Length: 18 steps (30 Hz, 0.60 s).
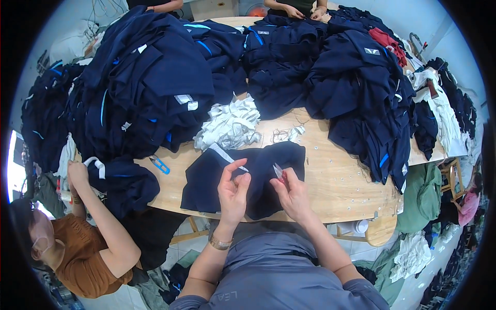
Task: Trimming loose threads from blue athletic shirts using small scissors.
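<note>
A dark navy piece of fabric (pixel 206 181) lies in front of me at the table's near edge. A white strip (pixel 221 153) shows along its upper left part, partly behind my left fingers. My left hand (pixel 233 194) is raised over the fabric, index finger and thumb apart, with nothing visible between them. In my right hand (pixel 293 195) is a small pair of thread snips (pixel 279 171), pointed blades up and a bit of red at the grip. The snips are above the fabric's right half, apart from my left hand.
Beyond the fabric sit a heap of white strips (pixel 230 124) and loose thread scraps (pixel 288 134). Big piles of navy garments (pixel 155 72) (pixel 356 77) cover the far table. Blue snips (pixel 160 165) lie at left, beside a co-worker in brown (pixel 88 253). Other people's hands (pixel 305 11) work opposite.
</note>
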{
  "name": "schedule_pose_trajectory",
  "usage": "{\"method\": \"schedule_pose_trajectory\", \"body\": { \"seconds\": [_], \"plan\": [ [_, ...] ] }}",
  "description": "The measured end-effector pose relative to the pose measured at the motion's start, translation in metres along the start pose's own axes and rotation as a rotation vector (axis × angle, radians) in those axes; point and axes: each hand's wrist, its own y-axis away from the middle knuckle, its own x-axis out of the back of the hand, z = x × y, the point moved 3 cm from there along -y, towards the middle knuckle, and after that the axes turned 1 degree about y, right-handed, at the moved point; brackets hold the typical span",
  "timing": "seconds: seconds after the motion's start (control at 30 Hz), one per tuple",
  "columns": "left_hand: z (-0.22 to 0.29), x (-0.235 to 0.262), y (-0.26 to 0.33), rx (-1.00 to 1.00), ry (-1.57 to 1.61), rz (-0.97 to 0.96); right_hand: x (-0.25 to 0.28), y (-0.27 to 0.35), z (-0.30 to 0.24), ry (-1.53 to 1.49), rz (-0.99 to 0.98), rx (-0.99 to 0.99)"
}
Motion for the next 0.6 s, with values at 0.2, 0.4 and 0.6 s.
{"method": "schedule_pose_trajectory", "body": {
  "seconds": [0.2,0.4,0.6],
  "plan": [
    [0.005,-0.012,0.007,-0.056,-0.117,0.035,-0.009,-0.001,-0.018,-0.129,0.06,0.195],
    [0.005,-0.003,0.008,-0.071,-0.115,0.059,0.0,-0.007,-0.006,-0.338,0.251,0.014],
    [-0.002,0.0,0.005,-0.039,-0.034,0.103,0.008,-0.001,0.011,-0.4,0.14,-0.032]
  ]
}}
